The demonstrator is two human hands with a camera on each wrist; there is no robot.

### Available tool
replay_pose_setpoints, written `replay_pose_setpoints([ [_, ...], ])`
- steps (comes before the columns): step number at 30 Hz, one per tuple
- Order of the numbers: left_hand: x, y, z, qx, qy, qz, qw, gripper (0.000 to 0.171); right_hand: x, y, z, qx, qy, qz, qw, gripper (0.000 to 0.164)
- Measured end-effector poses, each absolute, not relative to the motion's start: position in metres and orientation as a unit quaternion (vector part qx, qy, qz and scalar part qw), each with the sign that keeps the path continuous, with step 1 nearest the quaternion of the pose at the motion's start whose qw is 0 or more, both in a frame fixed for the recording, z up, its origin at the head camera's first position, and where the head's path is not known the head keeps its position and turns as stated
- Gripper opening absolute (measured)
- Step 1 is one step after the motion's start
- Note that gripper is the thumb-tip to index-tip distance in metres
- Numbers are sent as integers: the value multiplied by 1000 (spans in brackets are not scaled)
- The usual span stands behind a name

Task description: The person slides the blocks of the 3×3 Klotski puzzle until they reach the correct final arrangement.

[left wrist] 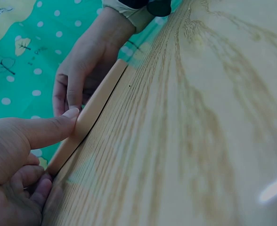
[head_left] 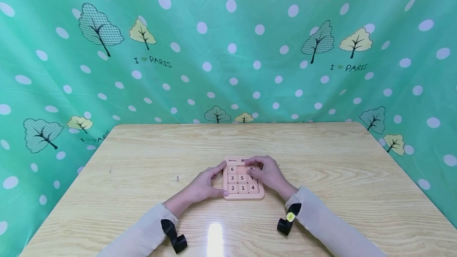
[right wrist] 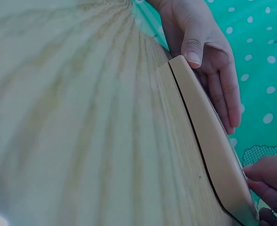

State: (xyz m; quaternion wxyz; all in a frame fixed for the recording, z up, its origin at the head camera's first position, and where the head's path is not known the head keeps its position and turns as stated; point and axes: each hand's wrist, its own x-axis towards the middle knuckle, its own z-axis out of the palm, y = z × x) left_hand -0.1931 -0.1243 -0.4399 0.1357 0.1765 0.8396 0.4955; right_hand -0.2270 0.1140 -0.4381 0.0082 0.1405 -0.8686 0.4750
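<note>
A pink sliding number puzzle point(head_left: 244, 196) lies flat on the wooden table, its square tiles printed with black digits. The top row shows a 6, a bare slot point(head_left: 242, 169) and a partly covered 8; below are 3, 5, 7, then 2, 1, 4. My left hand point(head_left: 202, 185) holds the puzzle's left side, thumb at the lower corner and a finger at the upper one. From the right, my right hand point(head_left: 267, 173) reaches over the upper right of the board. Its bent thumb and forefinger touch around the 8 tile point(head_left: 251, 168), beside the slot.
The wooden table point(head_left: 314, 150) stretches around the puzzle on all sides. Behind it hangs a green dotted curtain point(head_left: 242, 66) with printed trees. A black strap camera sits on each wrist, the left one point(head_left: 175, 237) and the right one point(head_left: 287, 221), over pale sleeves.
</note>
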Motion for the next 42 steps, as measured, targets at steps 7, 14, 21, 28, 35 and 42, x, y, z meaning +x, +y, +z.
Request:
replay_pose_setpoints([
  [7,-193,-125,-439,180,841,492,135,96,-225,102,-434,140,-854,500,-1,21],
  [14,-193,-126,-439,190,840,490,133,95,-223,85,-434,168,-855,490,-16,25],
  [21,-193,-126,-438,195,841,489,129,95,-221,71,-431,176,-861,477,-19,27],
  [28,-192,-126,-437,193,842,487,125,95,-221,63,-431,174,-864,472,11,25],
  [35,-191,-125,-437,189,846,484,123,95,-222,58,-433,182,-861,473,34,23],
  [42,-192,-126,-439,188,848,480,121,95,-221,57,-432,167,-872,459,47,23],
])
